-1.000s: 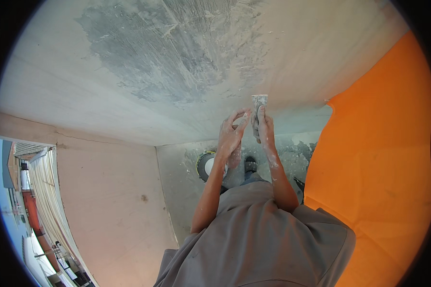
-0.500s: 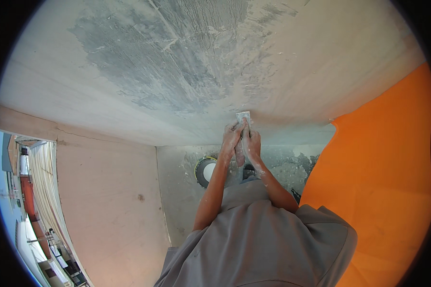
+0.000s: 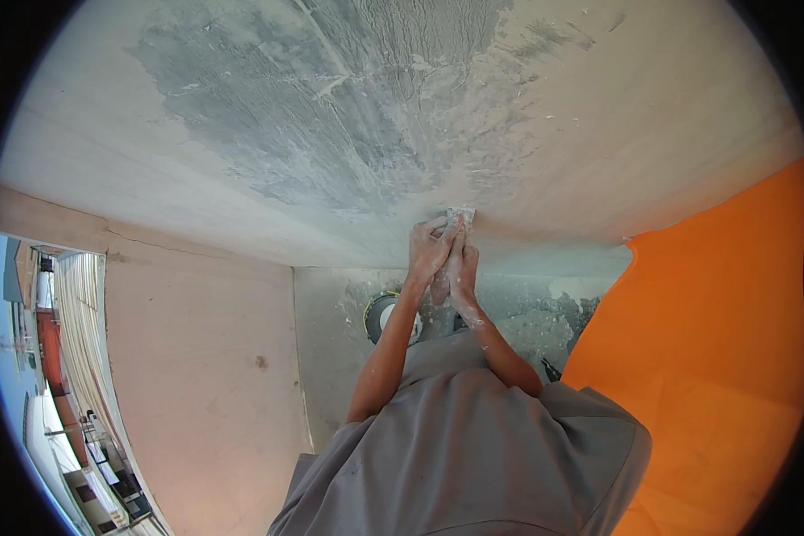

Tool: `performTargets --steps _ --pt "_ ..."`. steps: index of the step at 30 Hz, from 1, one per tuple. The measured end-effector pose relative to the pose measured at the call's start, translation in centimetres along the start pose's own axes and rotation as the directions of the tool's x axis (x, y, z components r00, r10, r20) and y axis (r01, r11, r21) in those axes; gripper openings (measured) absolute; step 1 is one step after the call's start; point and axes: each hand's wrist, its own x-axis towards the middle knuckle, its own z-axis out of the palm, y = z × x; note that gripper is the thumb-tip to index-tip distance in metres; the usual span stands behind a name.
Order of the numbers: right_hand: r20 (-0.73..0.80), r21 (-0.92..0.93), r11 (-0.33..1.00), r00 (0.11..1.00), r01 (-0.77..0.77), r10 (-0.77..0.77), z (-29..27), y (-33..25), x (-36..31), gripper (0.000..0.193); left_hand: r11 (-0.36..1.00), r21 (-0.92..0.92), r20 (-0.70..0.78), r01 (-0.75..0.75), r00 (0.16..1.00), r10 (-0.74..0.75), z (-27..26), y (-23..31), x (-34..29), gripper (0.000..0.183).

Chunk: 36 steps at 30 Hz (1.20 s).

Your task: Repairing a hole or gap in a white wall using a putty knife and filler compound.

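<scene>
From my remote seat I see grey floor [image 3: 330,357] down below, blotched with pale patches [image 3: 573,288] and flecked with white spatter. Round dark bucket [image 3: 372,319] with yellowish rim stands on it, toward left, something white inside, partly covered from my view. Right of bucket, bit of dark shoe [image 3: 461,322], mostly hidden. Farther right, small black thing [image 3: 551,369]; I cannot tell what.

Loose grey shirt [image 3: 464,447], creased; sleeves [image 3: 594,415] apparently short; bare forearms [image 3: 391,350] pale-flecked.
</scene>
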Motion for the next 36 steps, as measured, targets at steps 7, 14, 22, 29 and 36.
performTargets --steps 7,14,22,29,36 --pt "-0.08 0.106 0.993 0.995 -0.045 0.054 0.7 -0.7 -0.4 0.064 0.994 0.099 -0.001 -0.038 0.999 0.038 0.5 1.0 -0.1 0.027" --pt "-0.135 -0.356 0.934 0.989 0.006 -0.057 -0.5 -2.7 -0.8 0.058 0.922 -0.379 0.04 0.076 0.997 -0.066 1.1 -2.4 0.6 0.024" --pt "-0.13 -0.526 0.829 0.945 0.19 -0.299 -1.9 -2.0 0.4 0.048 0.801 -0.593 0.078 0.08 0.996 -0.042 3.0 -4.0 0.8 0.022" --pt "-0.095 -0.751 0.632 0.916 0.191 -0.39 -3.2 -3.8 0.1 0.044 0.684 -0.718 0.147 0.127 0.989 -0.028 3.8 -4.4 0.6 0.022" --pt "-0.079 -0.51 0.846 0.971 0.156 -0.227 -2.5 -2.9 0.3 0.043 0.842 -0.53 0.077 0.097 0.995 -0.066 2.5 -2.6 0.3 0.023"
